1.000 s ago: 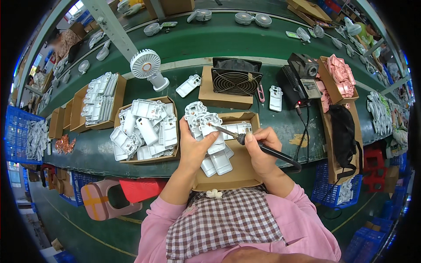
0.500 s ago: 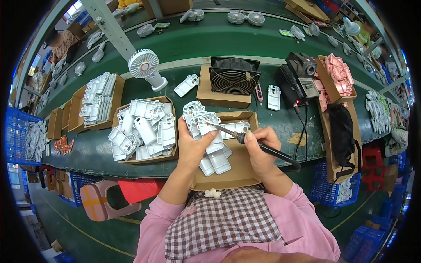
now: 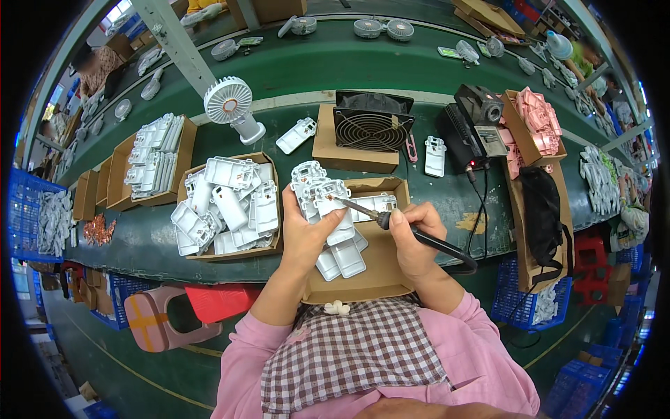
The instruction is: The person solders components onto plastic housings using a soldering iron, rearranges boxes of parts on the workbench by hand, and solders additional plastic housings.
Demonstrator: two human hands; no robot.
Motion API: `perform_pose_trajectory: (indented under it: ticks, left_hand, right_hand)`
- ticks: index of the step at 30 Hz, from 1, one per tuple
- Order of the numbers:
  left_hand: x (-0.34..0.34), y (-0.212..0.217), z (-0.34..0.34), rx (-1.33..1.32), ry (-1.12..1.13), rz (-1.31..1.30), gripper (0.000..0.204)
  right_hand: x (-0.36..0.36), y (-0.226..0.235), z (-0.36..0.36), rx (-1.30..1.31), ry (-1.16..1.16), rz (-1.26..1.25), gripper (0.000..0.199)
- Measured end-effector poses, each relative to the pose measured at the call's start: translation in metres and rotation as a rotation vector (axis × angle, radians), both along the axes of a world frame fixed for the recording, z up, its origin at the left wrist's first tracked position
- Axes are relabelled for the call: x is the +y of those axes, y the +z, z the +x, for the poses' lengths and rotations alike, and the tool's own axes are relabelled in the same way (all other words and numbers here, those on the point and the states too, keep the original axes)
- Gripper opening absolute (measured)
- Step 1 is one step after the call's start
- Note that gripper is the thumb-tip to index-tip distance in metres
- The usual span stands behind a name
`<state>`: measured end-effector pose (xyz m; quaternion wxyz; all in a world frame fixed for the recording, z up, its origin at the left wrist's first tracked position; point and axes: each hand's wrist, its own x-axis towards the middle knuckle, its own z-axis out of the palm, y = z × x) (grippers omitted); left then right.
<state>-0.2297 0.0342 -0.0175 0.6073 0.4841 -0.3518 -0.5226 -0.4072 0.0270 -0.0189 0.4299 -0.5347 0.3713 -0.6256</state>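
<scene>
Several white plastic housings [image 3: 308, 187] are gripped in my left hand [image 3: 305, 241], fingers beneath them and thumb along the near side. A soldering iron [image 3: 434, 242] is held like a pen in my right hand [image 3: 417, 244]. Its metal tip meets the top housing beside a small copper-coloured contact; whether it touches cannot be told. Below my hands is an open cardboard box [image 3: 377, 269], with more white housings [image 3: 342, 260] lying at its left side. To the left, another cardboard box [image 3: 278, 234] is heaped with similar white housings [image 3: 230, 202].
A black fan [image 3: 373, 129] sits on a carton beyond my hands. On its right is a black soldering station [image 3: 466, 140], its cable looping to the iron. A white handheld fan [image 3: 229, 105] stands at left, near copper pieces [image 3: 99, 230]. Pink parts [image 3: 537, 119] fill a box at right.
Both hands, the iron and the housings hold nearly the same position. Small fans on the far green conveyor have shifted slightly left.
</scene>
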Motion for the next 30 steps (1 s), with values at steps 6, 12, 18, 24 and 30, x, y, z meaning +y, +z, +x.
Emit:
perform_pose_trajectory:
  ticks: [6, 12, 18, 24, 30]
  left_hand:
    - [0.0002, -0.0011, 0.0012, -0.008, -0.012, 0.026, 0.063]
    - [-0.0006, -0.0024, 0.0004, -0.066, -0.019, 0.023, 0.064]
    - [-0.0002, -0.0039, -0.0001, -0.053, -0.022, 0.01, 0.065]
    - [-0.0002, -0.0041, -0.0003, -0.034, -0.018, 0.009, 0.066]
    - [-0.0004, -0.0039, 0.001, -0.065, -0.031, 0.014, 0.067]
  right_hand:
    - [0.0022, 0.008, 0.0027, 0.003, -0.006, 0.037, 0.018]
    - [0.0005, 0.0037, 0.0008, 0.008, 0.038, 0.028, 0.018]
    - [0.0005, 0.0056, 0.0027, 0.009, 0.036, 0.04, 0.019]
    - [0.0001, 0.0052, 0.0033, 0.015, 0.033, 0.057, 0.02]
    - [-0.0005, 0.001, 0.0016, 0.035, 0.021, 0.016, 0.018]
